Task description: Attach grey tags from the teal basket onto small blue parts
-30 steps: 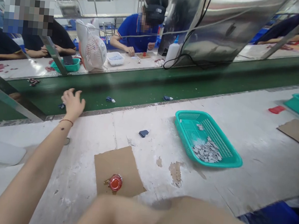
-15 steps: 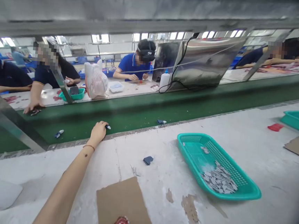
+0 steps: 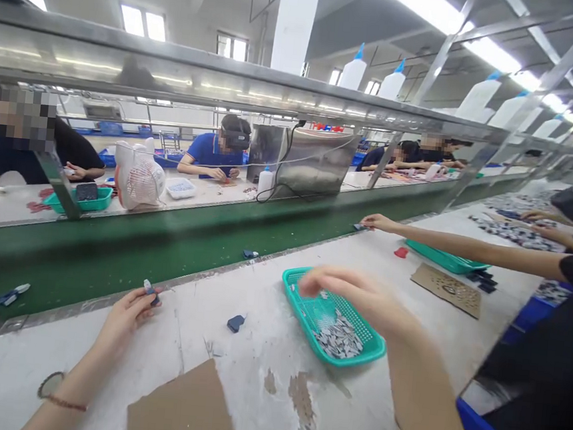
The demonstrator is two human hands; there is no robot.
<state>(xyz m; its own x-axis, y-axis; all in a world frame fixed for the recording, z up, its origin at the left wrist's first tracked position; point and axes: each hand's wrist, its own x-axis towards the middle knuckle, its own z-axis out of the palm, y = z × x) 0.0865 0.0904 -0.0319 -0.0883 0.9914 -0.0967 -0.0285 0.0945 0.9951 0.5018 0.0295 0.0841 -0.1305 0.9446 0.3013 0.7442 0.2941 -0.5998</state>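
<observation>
Head: right hand (image 3: 355,291) newly over basket (image 3: 303,322)

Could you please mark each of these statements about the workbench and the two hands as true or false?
1. The left hand holds a small blue and white piece. True.
2. The right hand lies flat on a sheet of cardboard. False: it is raised over the nearest green basket.
3. That basket contains grey and white pieces. True.
4. The long belt is bright yellow. False: it is green.
5. The loose dark blue piece is inside the basket. False: it lies on the white tabletop.
</observation>
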